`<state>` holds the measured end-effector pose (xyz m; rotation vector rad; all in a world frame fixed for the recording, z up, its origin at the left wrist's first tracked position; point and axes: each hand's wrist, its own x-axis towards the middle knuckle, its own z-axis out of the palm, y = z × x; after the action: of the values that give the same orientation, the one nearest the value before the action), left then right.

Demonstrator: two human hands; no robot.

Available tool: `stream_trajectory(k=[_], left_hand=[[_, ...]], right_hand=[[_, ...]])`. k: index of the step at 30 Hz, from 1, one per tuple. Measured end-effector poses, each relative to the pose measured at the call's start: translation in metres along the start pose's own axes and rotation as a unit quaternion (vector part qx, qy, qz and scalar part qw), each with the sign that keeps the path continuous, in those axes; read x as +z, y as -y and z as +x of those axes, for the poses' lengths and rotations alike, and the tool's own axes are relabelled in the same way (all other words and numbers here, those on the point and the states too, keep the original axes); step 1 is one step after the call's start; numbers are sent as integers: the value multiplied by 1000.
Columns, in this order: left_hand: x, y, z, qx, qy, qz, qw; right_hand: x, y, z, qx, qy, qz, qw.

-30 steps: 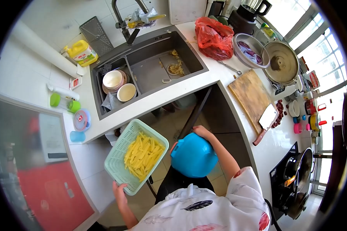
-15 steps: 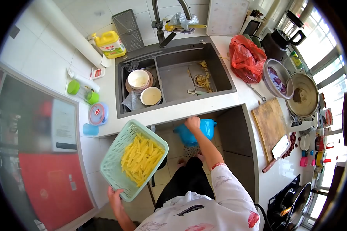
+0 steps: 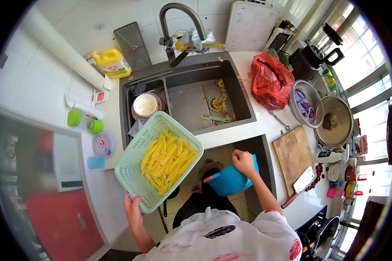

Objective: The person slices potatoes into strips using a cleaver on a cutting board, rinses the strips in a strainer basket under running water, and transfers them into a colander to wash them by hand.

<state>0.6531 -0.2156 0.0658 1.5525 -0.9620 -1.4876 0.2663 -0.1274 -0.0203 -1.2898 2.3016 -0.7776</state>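
My left hand (image 3: 134, 209) grips the near corner of a mint-green plastic basket (image 3: 128, 169), thumb over the rim. Yellow potato strips (image 3: 167, 163) lie heaped inside it. The basket is held in front of the sink, its far end overlapping the counter edge. My right hand (image 3: 244, 162) is closed on the rim of a blue plastic basin (image 3: 230, 182), which hangs tilted over the floor gap below the counter. What the basin contains, if anything, is hidden. Potato peels (image 3: 219, 104) and a peeler (image 3: 215, 118) lie in the sink (image 3: 187, 102).
A white bowl (image 3: 145, 105) sits in the sink's left compartment. Right of the sink are a red plastic bag (image 3: 270, 80), a colander (image 3: 298, 106), a metal pot (image 3: 339, 119) and a cutting board (image 3: 289, 154) with a cleaver (image 3: 303, 179). A detergent jug (image 3: 112, 64) stands at the back left.
My right hand has brought the blue basin toward my body and to the right, tilting it. The basket in my left hand has shifted slightly up and right, now covering part of the sink.
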Motion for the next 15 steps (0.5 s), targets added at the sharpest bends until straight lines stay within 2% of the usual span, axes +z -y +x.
stream_trajectory(k=[2, 4, 5, 7, 10, 13, 15], left_hand=[[27, -16, 13, 21, 20, 6, 1000], [55, -33, 23, 34, 43, 16, 998], [70, -40, 31, 57, 59, 14, 997], [101, -54, 45, 80, 83, 12, 993], [152, -75, 64, 123, 166, 14, 978], [214, -69, 77, 196, 204, 11, 959], [256, -56, 84, 283, 205, 59, 935]], right_hand=[[-66, 35, -8, 0, -9, 79, 997], [-110, 48, -13, -49, -92, 95, 990], [-121, 48, -14, -77, -151, 112, 979], [-131, 36, -11, -205, -277, 111, 932], [-113, 4, 8, -311, -366, 49, 876], [-61, -40, 21, -226, -325, 9, 918], [-37, -62, 23, -178, -350, -6, 920]])
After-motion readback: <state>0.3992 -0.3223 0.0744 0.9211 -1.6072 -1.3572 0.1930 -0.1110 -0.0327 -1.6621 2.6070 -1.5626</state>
